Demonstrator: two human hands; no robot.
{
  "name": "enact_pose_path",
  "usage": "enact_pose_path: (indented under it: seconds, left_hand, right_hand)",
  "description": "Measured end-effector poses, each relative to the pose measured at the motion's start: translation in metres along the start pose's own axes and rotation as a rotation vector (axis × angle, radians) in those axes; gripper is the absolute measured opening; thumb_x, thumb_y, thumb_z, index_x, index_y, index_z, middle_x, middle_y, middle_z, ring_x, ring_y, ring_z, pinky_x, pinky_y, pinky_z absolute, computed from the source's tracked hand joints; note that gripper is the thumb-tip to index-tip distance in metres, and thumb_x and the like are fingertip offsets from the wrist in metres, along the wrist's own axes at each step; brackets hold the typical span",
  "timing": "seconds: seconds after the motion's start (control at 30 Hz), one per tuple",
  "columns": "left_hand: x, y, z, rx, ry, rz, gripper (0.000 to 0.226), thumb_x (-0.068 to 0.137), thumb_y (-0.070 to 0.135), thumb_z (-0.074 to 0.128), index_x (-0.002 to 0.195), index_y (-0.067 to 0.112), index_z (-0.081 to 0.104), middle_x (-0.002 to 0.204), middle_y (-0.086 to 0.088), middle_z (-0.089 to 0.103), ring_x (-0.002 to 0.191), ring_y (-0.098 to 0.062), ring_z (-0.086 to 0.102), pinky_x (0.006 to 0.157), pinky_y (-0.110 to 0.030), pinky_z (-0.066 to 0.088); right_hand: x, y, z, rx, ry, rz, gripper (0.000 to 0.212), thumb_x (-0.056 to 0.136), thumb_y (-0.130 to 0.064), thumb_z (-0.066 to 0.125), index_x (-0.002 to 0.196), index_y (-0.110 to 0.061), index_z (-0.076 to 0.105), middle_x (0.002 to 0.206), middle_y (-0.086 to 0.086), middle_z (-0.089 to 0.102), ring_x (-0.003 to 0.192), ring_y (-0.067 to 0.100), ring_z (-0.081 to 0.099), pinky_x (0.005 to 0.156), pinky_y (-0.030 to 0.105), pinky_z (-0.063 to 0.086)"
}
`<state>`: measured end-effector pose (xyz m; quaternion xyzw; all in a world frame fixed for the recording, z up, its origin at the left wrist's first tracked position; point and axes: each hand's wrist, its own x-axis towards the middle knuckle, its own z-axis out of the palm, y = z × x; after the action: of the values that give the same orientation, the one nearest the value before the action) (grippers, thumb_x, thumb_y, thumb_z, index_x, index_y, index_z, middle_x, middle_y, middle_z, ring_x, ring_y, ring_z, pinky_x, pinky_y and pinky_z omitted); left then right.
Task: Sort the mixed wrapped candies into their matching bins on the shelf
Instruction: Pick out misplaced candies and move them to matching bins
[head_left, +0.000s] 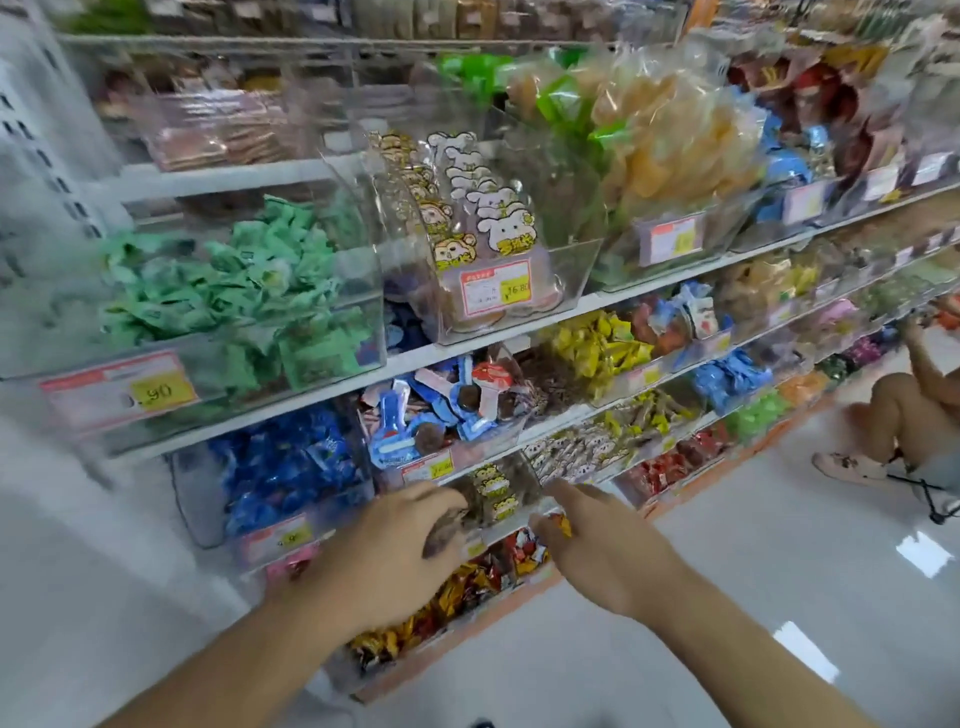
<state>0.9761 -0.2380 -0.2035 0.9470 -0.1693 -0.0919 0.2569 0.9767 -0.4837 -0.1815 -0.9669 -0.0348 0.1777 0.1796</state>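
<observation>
Both hands reach toward the lower part of the shelf (649, 291), at its front edge. The left hand (384, 551) has its fingers curled around a dark wrapped candy (445, 527), which shows between the fingertips; so this grip is closed on the candy. The right hand (602, 551) points its index finger forward toward the bin of white and yellow sticks (576, 452), while the thumb and the other fingers pinch a small orange and red candy (558, 522). The picture is blurred here, so I cannot read the wrappers.

Just in front of the left hand stands the bin with dark packets and yellow labels (493, 491), on the same level of the shelf. Below it, near the floor, lies the bin of gold and red candies (467, 587). Higher up are the bin of green candies (234, 291) and the bin of blue candies (291, 467), well apart from both hands.

In my judgement the step in hand is the delivery of picked candies: each hand carries one piece and looks for the bin of its kind. The dark candy seems to belong to the bin with dark packets just ahead, so the next move calls for bringing the left hand over its front rim and loosening the fingers there. The orange and red piece probably goes to the lowest bin, which asks the right hand to go down.
</observation>
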Motion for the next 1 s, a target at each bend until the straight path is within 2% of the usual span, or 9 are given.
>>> enact_pose_path:
  seconds: [0.1, 0.27, 0.43, 0.5, 0.57, 0.73, 0.83, 0.93, 1.0]
  left_hand:
    - [0.014, -0.003, 0.006, -0.039, 0.018, -0.046, 0.041, 0.099, 0.052, 0.057, 0.139, 0.044, 0.053, 0.135, 0.027, 0.053, 0.103, 0.008, 0.056, 0.095, -0.016, 0.046]
    - [0.028, -0.009, 0.023, -0.071, 0.051, -0.061, 0.034, 0.101, 0.048, 0.056, 0.134, 0.043, 0.056, 0.130, 0.027, 0.056, 0.109, 0.005, 0.056, 0.098, -0.029, 0.053]
    - [0.030, -0.010, 0.051, -0.139, 0.095, -0.109, 0.036, 0.100, 0.054, 0.053, 0.134, 0.043, 0.057, 0.132, 0.030, 0.056, 0.116, 0.005, 0.054, 0.098, -0.028, 0.050]
    - [0.027, -0.011, 0.065, -0.149, 0.098, -0.158, 0.038, 0.098, 0.057, 0.050, 0.134, 0.045, 0.056, 0.131, 0.031, 0.056, 0.115, 0.007, 0.055, 0.096, -0.028, 0.052]
    - [0.028, -0.011, 0.077, -0.160, 0.115, -0.223, 0.040, 0.099, 0.056, 0.050, 0.135, 0.043, 0.058, 0.130, 0.031, 0.058, 0.115, 0.007, 0.055, 0.097, -0.026, 0.051]
    - [0.046, -0.018, 0.128, -0.265, 0.133, -0.407, 0.041, 0.100, 0.055, 0.051, 0.138, 0.042, 0.057, 0.132, 0.032, 0.053, 0.121, 0.012, 0.047, 0.107, -0.025, 0.045]
    - [0.062, -0.026, 0.183, -0.427, 0.188, -0.505, 0.042, 0.097, 0.055, 0.057, 0.138, 0.043, 0.060, 0.137, 0.028, 0.059, 0.124, 0.009, 0.054, 0.103, -0.025, 0.050]
    - [0.075, -0.042, 0.241, -0.485, 0.205, -0.575, 0.041, 0.098, 0.053, 0.061, 0.138, 0.043, 0.061, 0.141, 0.031, 0.054, 0.128, 0.014, 0.047, 0.107, -0.020, 0.044]
    - [0.080, -0.056, 0.276, -0.520, 0.175, -0.609, 0.041, 0.097, 0.058, 0.058, 0.137, 0.047, 0.059, 0.136, 0.037, 0.053, 0.123, 0.019, 0.045, 0.103, -0.015, 0.041]
  right_hand:
    - [0.032, 0.008, -0.004, -0.006, -0.059, -0.046, 0.050, 0.103, -0.055, 0.040, 0.149, -0.036, 0.036, 0.143, -0.001, 0.051, 0.123, 0.025, 0.056, 0.098, 0.043, 0.050]
    - [0.048, 0.023, -0.011, -0.024, -0.071, -0.074, 0.046, 0.104, -0.052, 0.042, 0.148, -0.040, 0.037, 0.142, -0.002, 0.050, 0.113, 0.024, 0.060, 0.084, 0.037, 0.049]
    - [0.054, 0.041, 0.003, -0.034, -0.128, -0.116, 0.052, 0.104, -0.054, 0.043, 0.152, -0.037, 0.036, 0.139, 0.004, 0.057, 0.118, 0.029, 0.060, 0.096, 0.046, 0.052]
    - [0.064, 0.045, 0.010, -0.010, -0.171, -0.142, 0.044, 0.103, -0.051, 0.045, 0.143, -0.033, 0.047, 0.136, 0.002, 0.059, 0.118, 0.027, 0.061, 0.096, 0.045, 0.053]
    - [0.081, 0.051, 0.019, -0.009, -0.219, -0.174, 0.036, 0.102, -0.051, 0.045, 0.131, -0.031, 0.053, 0.122, -0.003, 0.062, 0.109, 0.023, 0.063, 0.090, 0.043, 0.054]
    - [0.150, 0.097, 0.061, -0.005, -0.418, -0.275, 0.021, 0.091, -0.066, 0.037, 0.095, -0.046, 0.040, 0.103, -0.015, 0.052, 0.089, 0.014, 0.054, 0.082, 0.039, 0.050]
    - [0.189, 0.132, 0.097, -0.027, -0.539, -0.298, 0.028, 0.099, -0.057, 0.047, 0.112, -0.035, 0.058, 0.113, -0.013, 0.066, 0.099, 0.008, 0.063, 0.088, 0.034, 0.053]
    - [0.213, 0.167, 0.138, -0.075, -0.620, -0.343, 0.049, 0.099, -0.060, 0.048, 0.142, -0.036, 0.053, 0.135, -0.016, 0.060, 0.117, 0.002, 0.058, 0.097, 0.027, 0.047]
    - [0.222, 0.183, 0.170, -0.080, -0.663, -0.344, 0.052, 0.099, -0.060, 0.048, 0.146, -0.038, 0.050, 0.136, -0.018, 0.058, 0.115, -0.001, 0.055, 0.096, 0.024, 0.044]
